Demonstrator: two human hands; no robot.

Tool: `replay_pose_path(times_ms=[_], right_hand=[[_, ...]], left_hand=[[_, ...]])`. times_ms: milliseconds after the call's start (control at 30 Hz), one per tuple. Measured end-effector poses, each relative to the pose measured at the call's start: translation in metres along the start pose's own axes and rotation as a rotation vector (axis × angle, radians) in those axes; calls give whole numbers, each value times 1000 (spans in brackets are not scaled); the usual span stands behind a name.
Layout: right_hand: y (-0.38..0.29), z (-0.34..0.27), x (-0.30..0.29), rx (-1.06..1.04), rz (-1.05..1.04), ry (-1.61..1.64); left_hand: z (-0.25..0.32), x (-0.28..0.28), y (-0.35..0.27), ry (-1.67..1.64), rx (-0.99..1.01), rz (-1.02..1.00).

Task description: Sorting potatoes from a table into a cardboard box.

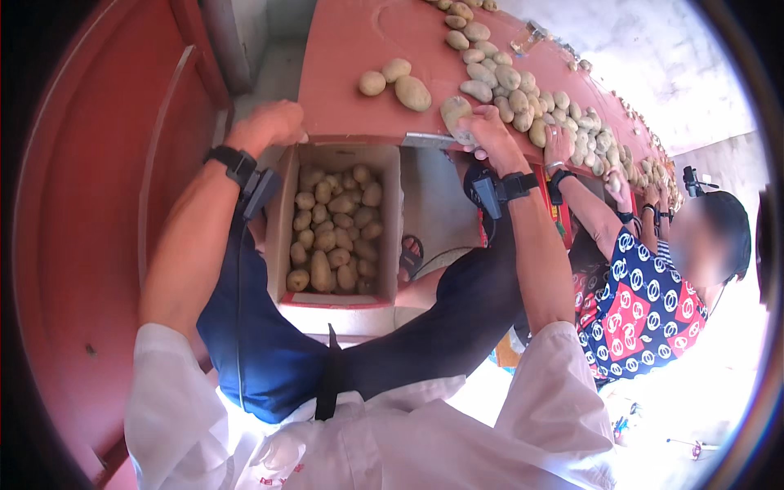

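Observation:
My right hand [490,138] grips a large potato [456,116] at the near edge of the red table [349,79]. My left hand [272,125] is at the table's left corner, above the rim of a cardboard box [395,214]; its fingers are bent, and whether they hold anything is hidden. Many potatoes [342,222] lie inside the box, below the table edge and between my legs. Three potatoes [413,94] sit apart on the table, left of the one in my right hand. A long heap of potatoes [517,101] begins just right of that hand.
A co-worker's hand [558,146] rests by the heap at the right, and more people's hands are farther along. A metal hinge or plate [429,140] lies on the table edge. A glass container [528,38] stands behind the heap. A red door [92,184] is at my left.

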State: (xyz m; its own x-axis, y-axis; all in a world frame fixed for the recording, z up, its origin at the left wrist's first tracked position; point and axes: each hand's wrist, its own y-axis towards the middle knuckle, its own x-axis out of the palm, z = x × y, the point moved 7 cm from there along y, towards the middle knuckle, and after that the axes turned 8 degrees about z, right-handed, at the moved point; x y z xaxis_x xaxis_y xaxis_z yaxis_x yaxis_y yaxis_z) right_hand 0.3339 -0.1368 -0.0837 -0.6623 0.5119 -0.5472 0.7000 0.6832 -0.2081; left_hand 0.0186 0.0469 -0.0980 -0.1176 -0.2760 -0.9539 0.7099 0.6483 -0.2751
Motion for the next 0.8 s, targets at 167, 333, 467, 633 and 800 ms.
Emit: replay_pose_path(times_ms=[167,333,467,633,800], right_hand=[[-43,-4,-7,-52,-112,41],[-81,6,2,43,-288,97],[-117,7,29,118,-463,84],[-149,-12,69,2,-613,-46],[-147,1,88,-311,-571,-319]], left_hand=[[1,-4,1,16,34,61],[-12,10,18,-1,-30,-8],[-2,5,10,-37,-14,4],[-4,3,7,-50,-29,17],[19,-23,-17,-9,-134,-118]])
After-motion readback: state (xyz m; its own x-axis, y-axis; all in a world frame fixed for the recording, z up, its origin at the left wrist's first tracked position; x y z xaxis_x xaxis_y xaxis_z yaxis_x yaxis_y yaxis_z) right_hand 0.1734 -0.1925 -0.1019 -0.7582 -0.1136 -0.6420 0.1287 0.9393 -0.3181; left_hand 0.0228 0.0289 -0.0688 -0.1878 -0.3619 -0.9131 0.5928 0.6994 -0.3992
